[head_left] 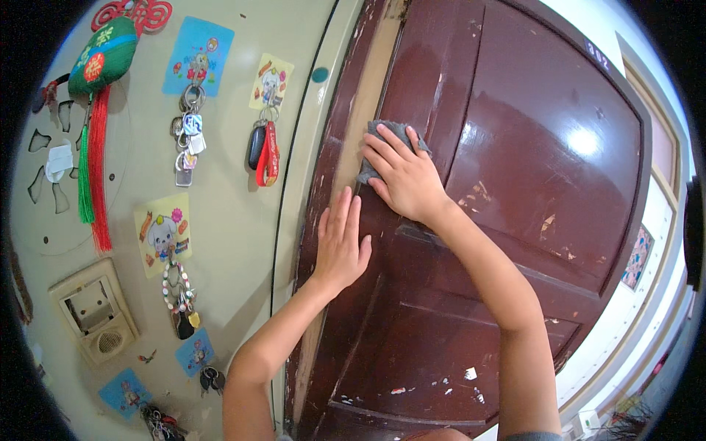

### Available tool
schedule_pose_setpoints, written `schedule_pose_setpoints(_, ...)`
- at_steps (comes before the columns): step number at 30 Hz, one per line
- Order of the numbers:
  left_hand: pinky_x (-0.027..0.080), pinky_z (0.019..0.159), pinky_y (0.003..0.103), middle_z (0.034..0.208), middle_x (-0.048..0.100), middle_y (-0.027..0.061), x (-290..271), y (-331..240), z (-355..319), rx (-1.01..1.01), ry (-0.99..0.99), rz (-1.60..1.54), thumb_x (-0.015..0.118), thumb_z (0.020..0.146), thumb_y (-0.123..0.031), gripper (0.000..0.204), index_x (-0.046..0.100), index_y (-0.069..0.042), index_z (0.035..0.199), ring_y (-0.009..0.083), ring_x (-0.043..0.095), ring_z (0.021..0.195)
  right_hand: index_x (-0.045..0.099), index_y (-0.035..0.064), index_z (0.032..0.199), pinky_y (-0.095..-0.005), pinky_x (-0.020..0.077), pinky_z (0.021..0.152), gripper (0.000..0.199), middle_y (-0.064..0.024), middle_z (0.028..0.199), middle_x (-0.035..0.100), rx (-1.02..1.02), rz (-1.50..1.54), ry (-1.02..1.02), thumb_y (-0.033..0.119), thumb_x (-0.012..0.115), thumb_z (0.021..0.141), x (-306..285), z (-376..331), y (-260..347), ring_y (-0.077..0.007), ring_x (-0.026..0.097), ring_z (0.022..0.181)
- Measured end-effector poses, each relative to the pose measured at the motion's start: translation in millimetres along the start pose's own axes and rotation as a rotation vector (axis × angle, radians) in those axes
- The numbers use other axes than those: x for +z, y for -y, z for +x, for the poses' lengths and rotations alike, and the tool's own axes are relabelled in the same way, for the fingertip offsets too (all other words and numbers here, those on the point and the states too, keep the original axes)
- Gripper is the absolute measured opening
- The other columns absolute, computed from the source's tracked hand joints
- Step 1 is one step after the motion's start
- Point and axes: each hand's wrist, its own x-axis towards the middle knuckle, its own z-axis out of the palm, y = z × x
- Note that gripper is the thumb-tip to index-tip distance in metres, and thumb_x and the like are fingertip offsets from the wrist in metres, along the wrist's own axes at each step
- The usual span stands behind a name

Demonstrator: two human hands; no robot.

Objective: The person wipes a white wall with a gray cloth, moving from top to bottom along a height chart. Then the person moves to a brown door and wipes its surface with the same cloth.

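Note:
My right hand (408, 180) presses a crumpled grey cloth (398, 129) against the dark red-brown panelled door (540, 110), close to the door's left edge. The cloth shows around the fingers, and part of it is hidden under the hand. Lower and to the left, my left hand (342, 246) lies with fingers stretched out over the door's edge and the worn door frame (360, 121). Nothing is in the left hand. Pale scuffs and chipped paint mark the door's surface, with white patches low down.
Left of the door, a cream wall panel carries key rings (193, 99) and a red key strap (268, 158) on sticker hooks. A green hanging ornament (105, 55) with long tassels and a beige intercom box (94, 312) are further left. White wall and trim (647, 228) run along the right.

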Motion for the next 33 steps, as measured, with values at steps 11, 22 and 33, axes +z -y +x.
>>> schedule_pose_setpoints(11, 0.020, 0.114, 0.050, 0.154, 0.017, 0.0264, -6, -9, -9, -0.038, 0.029, -0.162, 0.052, 0.079, -0.001, 0.078, 0.016, 0.005, 0.148, 0.0418, 0.020, 0.143, 0.057, 0.0064, 0.125, -0.0549, 0.0138, 0.115, 0.045, -0.0046, 0.141, 0.048, -0.089, 0.065, 0.145, 0.031, 0.055, 0.087, 20, -37, 54, -0.0217, 0.032, 0.140)
schedule_pose_setpoints(22, 0.015, 0.117, 0.051, 0.156, 0.008, 0.0272, -2, -65, -18, -0.015, 0.302, 0.006, 0.062, 0.075, -0.005, 0.091, 0.011, 0.006, 0.148, 0.0418, 0.010, 0.145, 0.047, -0.0014, 0.137, -0.0472, 0.0241, 0.115, 0.057, -0.0156, 0.152, 0.033, -0.078, 0.031, 0.203, 0.027, 0.047, 0.088, -7, -96, 47, -0.0285, 0.025, 0.144)
schedule_pose_setpoints(33, 0.025, 0.114, 0.051, 0.149, 0.020, 0.0352, 26, -140, -24, 0.138, 0.321, 0.064, 0.057, 0.083, -0.010, 0.070, 0.026, 0.015, 0.141, 0.0462, 0.021, 0.141, 0.048, -0.0007, 0.134, -0.0431, 0.0314, 0.112, 0.051, -0.0118, 0.150, 0.038, 0.030, 0.156, 0.264, 0.020, 0.050, 0.088, -48, -171, 17, -0.0257, 0.039, 0.136)
